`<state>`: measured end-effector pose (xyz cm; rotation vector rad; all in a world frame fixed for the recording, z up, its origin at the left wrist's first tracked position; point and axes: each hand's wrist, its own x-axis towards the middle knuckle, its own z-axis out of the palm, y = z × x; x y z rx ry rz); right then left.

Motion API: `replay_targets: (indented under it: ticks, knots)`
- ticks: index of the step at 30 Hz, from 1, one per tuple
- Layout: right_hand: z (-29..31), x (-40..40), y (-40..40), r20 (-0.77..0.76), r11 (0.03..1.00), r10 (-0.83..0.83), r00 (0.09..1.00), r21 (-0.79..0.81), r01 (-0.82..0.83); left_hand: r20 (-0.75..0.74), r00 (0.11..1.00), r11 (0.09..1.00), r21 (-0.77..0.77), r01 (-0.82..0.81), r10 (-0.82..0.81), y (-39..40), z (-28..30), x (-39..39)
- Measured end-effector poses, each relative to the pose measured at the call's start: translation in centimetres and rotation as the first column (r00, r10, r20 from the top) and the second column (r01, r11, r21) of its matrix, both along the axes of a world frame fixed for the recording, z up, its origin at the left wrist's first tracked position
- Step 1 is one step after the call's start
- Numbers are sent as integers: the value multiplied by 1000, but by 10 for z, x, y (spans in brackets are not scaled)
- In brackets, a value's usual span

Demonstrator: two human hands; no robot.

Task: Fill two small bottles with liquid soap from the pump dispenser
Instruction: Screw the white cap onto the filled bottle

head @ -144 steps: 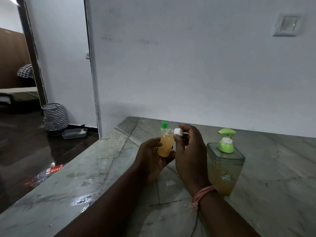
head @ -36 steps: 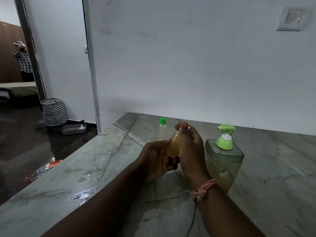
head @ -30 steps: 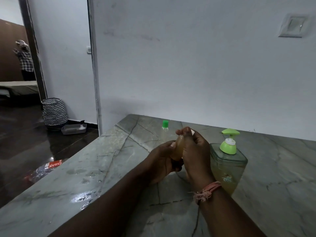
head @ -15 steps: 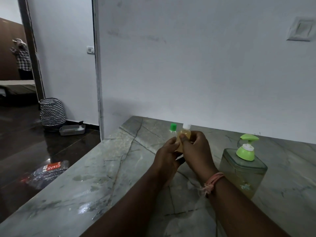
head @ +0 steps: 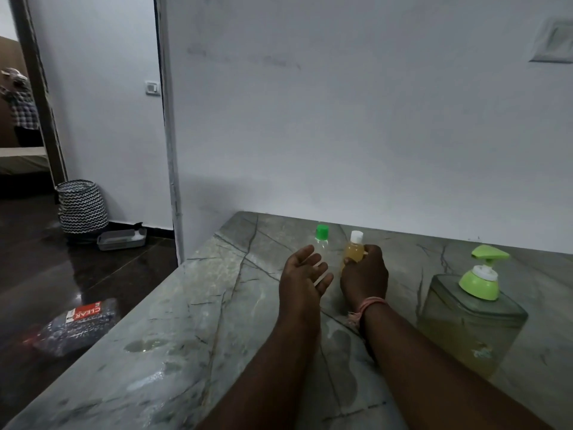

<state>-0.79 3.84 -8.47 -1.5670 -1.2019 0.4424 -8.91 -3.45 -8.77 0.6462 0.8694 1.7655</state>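
Two small bottles upright on the desk (head: 192,305) near the wall: green-capped bottle (head: 321,240) looks clear, white-capped bottle (head: 354,251) at its 3 o'clock holds amber soap. Right hand (head: 364,276) has fingers (head: 349,260) curled round the white-capped bottle's lower body; left hand (head: 302,274) sits palm-up, fingers relaxed and spread, gripping nothing, just at 6 o'clock of the green-capped bottle. Pump dispenser (head: 471,311) stands at 3 o'clock of the right hand, well apart, amber soap in its lower part.

bare forearms, pink thread wristband (head: 369,305) — frayed
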Motion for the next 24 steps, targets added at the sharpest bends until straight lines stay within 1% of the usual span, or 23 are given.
replay_targets:
  ticks: [1, 2, 3, 4, 5, 6, 7, 9, 10, 11, 12, 13, 15, 17, 19, 21, 24]
  knots:
    - [1, -3, -3, 15, 999, -48, 999, 14, 48, -1, 1000, 1000, -5, -16, 16, 0, 1, -1]
    - [2, -6, -7, 59, 992, -109, 992, 66, 105, -7, 999, 999, -9, -36, 36, 0, 1, -1]
    - [3, -10, -11, 119, 977, -157, 980, 167, 136, -14, 998, 998, -10, -57, 57, 0, 1, -1]
    - [5, -14, -14, 177, 952, -168, 970, 284, 112, -25, 997, 997, -10, -79, 79, 0, 1, -2]
    - [8, -18, -16, 227, 931, -126, 966, 362, 37, -35, 994, 995, -13, -100, 99, 0, 2, -2]
    - [14, -23, -16, 256, 928, -45, 966, 369, -55, -46, 992, 992, -18, -121, 120, 0, 2, -3]
    - [19, -27, -14, 273, 938, 44, 961, 321, -134, -54, 988, 989, -19, -145, 143, 0, 3, -4]
    - [29, -32, -9, 323, 963, 179, 929, 138, -233, -56, 980, 981, -11, -192, 191, -1, 4, -6]
    - [32, -33, -7, 368, 962, 235, 900, 43, -269, -51, 977, 978, -4, -209, 209, -2, 5, -7]
    - [34, -33, -5, 411, 952, 283, 867, -11, -305, -48, 974, 975, 2, -223, 223, -3, 6, -7]
    - [34, -33, -5, 447, 942, 308, 840, -21, -335, -54, 970, 972, 6, -236, 236, -4, 7, -7]
    - [34, -32, -5, 482, 937, 303, 822, 5, -349, -69, 966, 968, 5, -249, 249, -5, 7, -6]
    - [36, -29, -10, 510, 939, 240, 826, 96, -331, -115, 957, 964, 1, -266, 265, -7, 7, -6]
    - [43, -25, -19, 519, 938, 193, 833, 151, -312, -227, 940, 965, -5, -264, 256, -6, 5, -5]
    - [55, -20, -31, 553, 936, 191, 811, 146, -320, -367, 908, 978, 21, -209, 202, -7, 4, -1]
    - [68, -11, -46, 595, 928, 212, 775, 127, -351, -486, 860, 988, 72, -140, 157, -11, 3, 5]
    - [81, 8, -65, 676, 934, 176, 715, 115, -339, -654, 740, 984, 165, -66, 159, -19, 5, 15]
